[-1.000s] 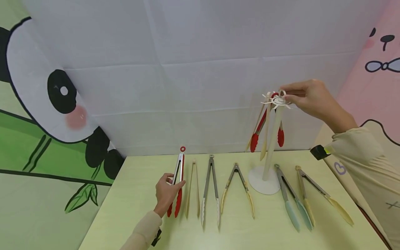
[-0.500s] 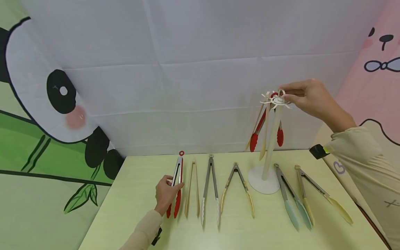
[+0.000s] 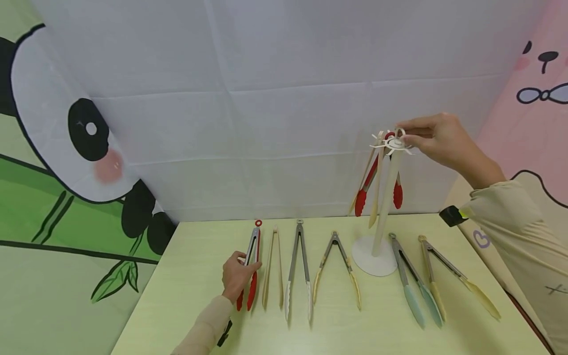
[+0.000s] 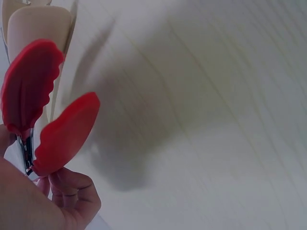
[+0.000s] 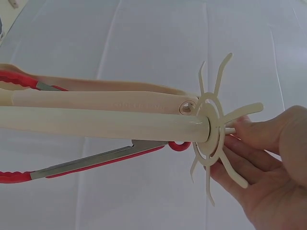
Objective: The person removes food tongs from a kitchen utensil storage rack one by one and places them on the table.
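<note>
My left hand (image 3: 237, 277) grips a pair of red-tipped metal kitchen tongs (image 3: 252, 291) about its middle, at the table's left side. In the left wrist view its two red scalloped heads (image 4: 64, 136) are spread apart, close over the tabletop. My right hand (image 3: 437, 133) pinches the small ring on top of a white utensil stand (image 3: 382, 222). The right wrist view shows the stand's hooked wheel (image 5: 218, 103) near the fingers. From its hooks hang a red-tipped pair of tongs (image 5: 96, 163) and cream tongs (image 5: 96, 99).
On the table (image 3: 186, 305) several tongs lie in a row: beige tongs (image 3: 266, 291), white-tipped tongs (image 3: 288, 296), yellow-tipped tongs (image 3: 355, 288), blue-green-tipped tongs (image 3: 413, 308) and another yellow-tipped pair (image 3: 481, 298). A white cloth (image 3: 284, 128) rises behind the table.
The red-tipped tongs in my left hand have come down slightly, their red ring now lower in the head view. My right hand stays at the top of the stand.
</note>
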Tool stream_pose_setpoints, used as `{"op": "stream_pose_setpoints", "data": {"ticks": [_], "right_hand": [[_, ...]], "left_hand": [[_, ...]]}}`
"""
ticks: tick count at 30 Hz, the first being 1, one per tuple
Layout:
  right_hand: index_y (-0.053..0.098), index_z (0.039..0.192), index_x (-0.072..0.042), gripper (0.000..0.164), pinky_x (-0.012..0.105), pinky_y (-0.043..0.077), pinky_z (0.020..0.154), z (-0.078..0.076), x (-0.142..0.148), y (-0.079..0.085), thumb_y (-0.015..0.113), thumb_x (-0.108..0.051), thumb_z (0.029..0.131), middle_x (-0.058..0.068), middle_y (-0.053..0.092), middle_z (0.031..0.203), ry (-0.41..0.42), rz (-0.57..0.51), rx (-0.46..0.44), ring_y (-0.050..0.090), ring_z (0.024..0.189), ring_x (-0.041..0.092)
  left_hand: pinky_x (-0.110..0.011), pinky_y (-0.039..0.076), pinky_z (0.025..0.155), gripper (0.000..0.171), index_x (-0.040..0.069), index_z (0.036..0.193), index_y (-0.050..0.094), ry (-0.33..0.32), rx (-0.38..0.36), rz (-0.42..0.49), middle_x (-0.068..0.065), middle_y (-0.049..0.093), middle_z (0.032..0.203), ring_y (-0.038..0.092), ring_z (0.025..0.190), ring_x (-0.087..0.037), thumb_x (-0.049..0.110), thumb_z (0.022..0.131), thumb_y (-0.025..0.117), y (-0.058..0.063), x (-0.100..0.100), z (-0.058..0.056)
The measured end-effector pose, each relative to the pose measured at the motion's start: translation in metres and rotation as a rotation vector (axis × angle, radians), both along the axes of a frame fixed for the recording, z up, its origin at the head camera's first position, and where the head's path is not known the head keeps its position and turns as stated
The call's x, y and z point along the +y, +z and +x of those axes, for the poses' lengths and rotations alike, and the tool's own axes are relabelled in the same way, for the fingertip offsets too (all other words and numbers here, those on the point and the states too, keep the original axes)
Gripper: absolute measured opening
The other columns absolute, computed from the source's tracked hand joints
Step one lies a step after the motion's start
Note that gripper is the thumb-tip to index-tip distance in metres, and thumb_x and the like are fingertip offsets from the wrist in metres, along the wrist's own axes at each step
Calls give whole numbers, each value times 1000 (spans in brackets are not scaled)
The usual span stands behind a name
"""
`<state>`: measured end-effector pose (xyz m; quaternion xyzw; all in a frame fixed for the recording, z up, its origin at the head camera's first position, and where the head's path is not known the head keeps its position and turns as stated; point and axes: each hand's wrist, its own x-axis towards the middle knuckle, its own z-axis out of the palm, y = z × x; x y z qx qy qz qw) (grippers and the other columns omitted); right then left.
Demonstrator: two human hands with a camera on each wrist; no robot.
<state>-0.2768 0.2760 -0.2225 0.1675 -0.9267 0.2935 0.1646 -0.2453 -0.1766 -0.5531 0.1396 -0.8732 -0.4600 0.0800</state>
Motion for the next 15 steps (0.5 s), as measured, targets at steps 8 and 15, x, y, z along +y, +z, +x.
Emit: {"op": "stream_pose_setpoints", "data": {"ticks": [8,15], "right_hand": [[64,124,-9,34,9,40,66,1,0,0,60,-22,93,18,65,113,1,13,-2,65,98,15],[65,123,-9,33,8,40,66,1,0,0,60,-22,93,18,65,112,1,9,5,66,98,19]], "left_hand": [[-30,44,44,45,3,103,58,2,-23,-28,-10,55,77,53,52,-18,26,71,81,-7,4,-6],[-31,45,45,46,1,104,57,2,-53,-69,-12,58,78,54,53,-19,25,72,81,-11,7,-9]]}}
